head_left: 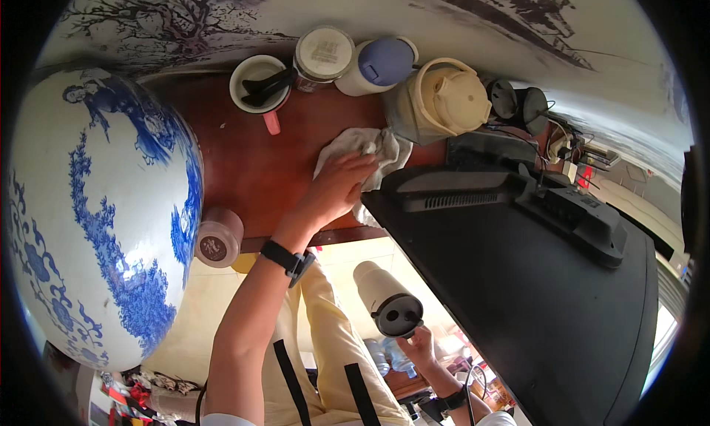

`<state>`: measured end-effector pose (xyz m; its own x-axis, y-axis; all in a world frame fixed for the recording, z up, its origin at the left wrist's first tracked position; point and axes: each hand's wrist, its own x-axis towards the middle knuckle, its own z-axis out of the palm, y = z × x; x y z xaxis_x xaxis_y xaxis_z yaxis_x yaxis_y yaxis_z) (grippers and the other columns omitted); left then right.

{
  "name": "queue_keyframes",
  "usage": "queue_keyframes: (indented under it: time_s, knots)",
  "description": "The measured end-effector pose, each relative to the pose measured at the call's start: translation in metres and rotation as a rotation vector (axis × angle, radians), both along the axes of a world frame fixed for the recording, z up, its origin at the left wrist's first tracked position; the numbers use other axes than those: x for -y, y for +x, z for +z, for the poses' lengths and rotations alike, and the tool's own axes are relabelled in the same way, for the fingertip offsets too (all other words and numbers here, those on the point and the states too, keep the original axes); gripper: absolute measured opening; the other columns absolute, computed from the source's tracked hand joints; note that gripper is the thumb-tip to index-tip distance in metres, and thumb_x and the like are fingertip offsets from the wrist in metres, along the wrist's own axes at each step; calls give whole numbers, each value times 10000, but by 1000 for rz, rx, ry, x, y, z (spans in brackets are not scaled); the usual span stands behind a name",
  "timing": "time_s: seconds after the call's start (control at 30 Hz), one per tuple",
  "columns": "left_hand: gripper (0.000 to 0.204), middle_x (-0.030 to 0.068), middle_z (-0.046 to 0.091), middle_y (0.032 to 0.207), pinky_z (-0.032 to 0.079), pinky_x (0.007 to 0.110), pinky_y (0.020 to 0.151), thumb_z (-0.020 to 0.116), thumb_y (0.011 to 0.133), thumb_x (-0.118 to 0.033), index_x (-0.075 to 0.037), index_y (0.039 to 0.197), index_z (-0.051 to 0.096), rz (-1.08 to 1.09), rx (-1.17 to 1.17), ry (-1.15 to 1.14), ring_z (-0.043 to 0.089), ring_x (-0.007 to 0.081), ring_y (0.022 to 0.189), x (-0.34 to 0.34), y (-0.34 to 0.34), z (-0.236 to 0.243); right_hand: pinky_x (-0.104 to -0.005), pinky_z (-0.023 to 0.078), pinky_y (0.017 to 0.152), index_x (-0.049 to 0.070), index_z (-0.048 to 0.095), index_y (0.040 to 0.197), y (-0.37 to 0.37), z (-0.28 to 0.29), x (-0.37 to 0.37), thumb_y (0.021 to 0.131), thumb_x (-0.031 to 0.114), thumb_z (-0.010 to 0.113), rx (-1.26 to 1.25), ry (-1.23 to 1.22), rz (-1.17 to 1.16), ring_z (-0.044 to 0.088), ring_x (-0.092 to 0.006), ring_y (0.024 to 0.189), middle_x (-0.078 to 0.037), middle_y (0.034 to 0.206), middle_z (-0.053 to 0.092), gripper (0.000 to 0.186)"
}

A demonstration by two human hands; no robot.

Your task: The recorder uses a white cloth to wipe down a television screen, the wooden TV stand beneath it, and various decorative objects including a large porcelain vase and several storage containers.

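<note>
My left hand [344, 180] presses down on a crumpled pale grey cloth [392, 151] lying on the reddish-brown wooden table [251, 171]. Its fingers bend over the cloth, and their tips are partly hidden. Off the table's front edge, my right hand [418, 346] grips a cream tumbler [381, 289] with a black lid. The tumbler is tilted, its lid end toward me, and only part of the right hand's fingers shows. A black band is on each wrist.
A large blue-and-white porcelain vase [111, 219] stands at the left, beside a pink lidded jar [220, 237]. Along the wall are a mug with a pink handle [272, 123], a lidded canister [324, 52], a blue-lidded container [386, 61] and a beige kettle [451, 97]. A black monitor [518, 278] fills the right.
</note>
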<state>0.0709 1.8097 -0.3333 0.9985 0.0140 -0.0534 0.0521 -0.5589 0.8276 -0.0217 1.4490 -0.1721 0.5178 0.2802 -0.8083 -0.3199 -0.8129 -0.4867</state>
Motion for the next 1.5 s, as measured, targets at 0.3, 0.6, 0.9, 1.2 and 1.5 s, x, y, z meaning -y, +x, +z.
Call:
queue_keyframes:
  time_s: [0.3,0.6,0.9,1.2,1.5]
  knots:
    - [410,103,418,1393,276,305,1087,449,952,-220,-37,1318,450,-7,-240,-688,358,223,1310,24,71,-19,-276,265,462,60,498,588,-3,-3,-18,654,47,726,380,29,162,364,-83,526,15,546,427,238]
    - [623,105,305,1468,197,411,1101,278,934,-535,-199,1452,202,-364,-397,-607,272,318,1348,29,133,-14,-229,313,504,45,563,658,-30,-18,51,675,21,701,222,-104,96,411,-33,594,46,626,492,141]
    - [527,45,324,1444,195,342,1094,405,909,-354,-102,1370,357,-551,-598,-715,347,195,1269,-1,106,-37,-256,315,490,62,474,562,-20,5,-43,672,31,720,314,-28,59,426,-60,577,17,583,473,272]
    - [679,99,432,1365,275,348,1074,373,935,-540,0,1346,392,-157,-799,-956,357,200,1290,4,37,-35,-305,455,750,8,620,872,-24,0,-36,682,-1,612,68,149,-95,573,-191,827,-100,884,607,190]
    - [354,116,644,1047,443,300,879,473,951,-270,-16,1186,545,609,-426,-693,577,220,1033,63,-61,9,-272,436,742,-20,609,871,0,29,-41,702,-77,588,130,112,32,540,-142,835,-67,883,584,180]
